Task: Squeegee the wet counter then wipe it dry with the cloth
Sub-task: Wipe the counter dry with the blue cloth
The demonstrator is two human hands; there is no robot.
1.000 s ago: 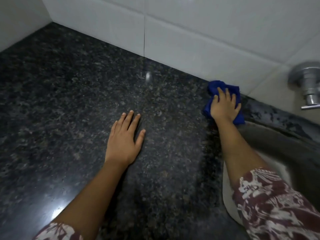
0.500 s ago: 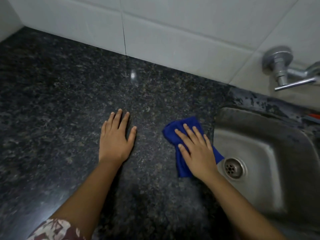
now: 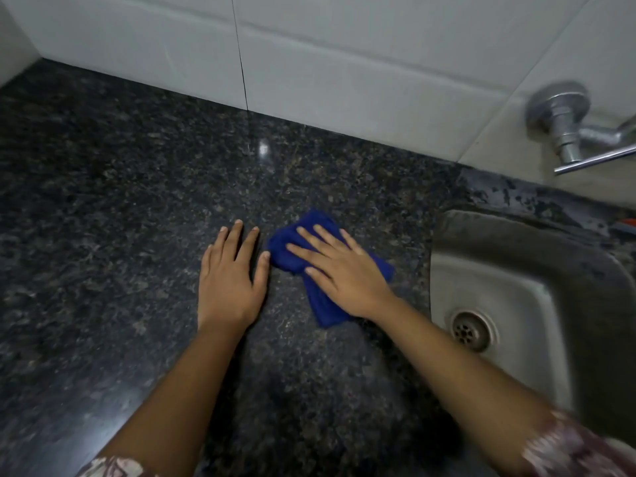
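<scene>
1. Flat-palmed hold: my right hand [image 3: 339, 270] lies spread on the blue cloth [image 3: 321, 266], fingers extended, pressing it to the counter [image 3: 120, 201] rather than clenching it.
2. Left hand [image 3: 231, 273]: open, palm down on bare granite, holding nothing; its thumb tip sits just beside the cloth's edge at 9 o'clock of the cloth.
3. Cloth, location: mid-counter, bunched, with the sink [image 3: 516, 270] near at its 3 o'clock and the tiled wall [image 3: 344, 80] well apart at 12 o'clock.
4. Change, one second: the cloth was up against the wall at the back corner of the sink; it has travelled toward 7 o'clock, away from the wall.
5. Change, half second: it has slid further toward 9 o'clock, off the sink rim and up to my left hand, which has stayed planted.
6. Squeegee: none in view.
7. Reading: I judge the drying stage to be under way, strokes working from the sink side across the slab.
8. Outstanding: the wide stretch from 9 to 11 o'clock probably needs passes; whether it is wet I cannot tell.
9. Tap [image 3: 564, 125]: on the wall at 2 o'clock, untouched.
</scene>
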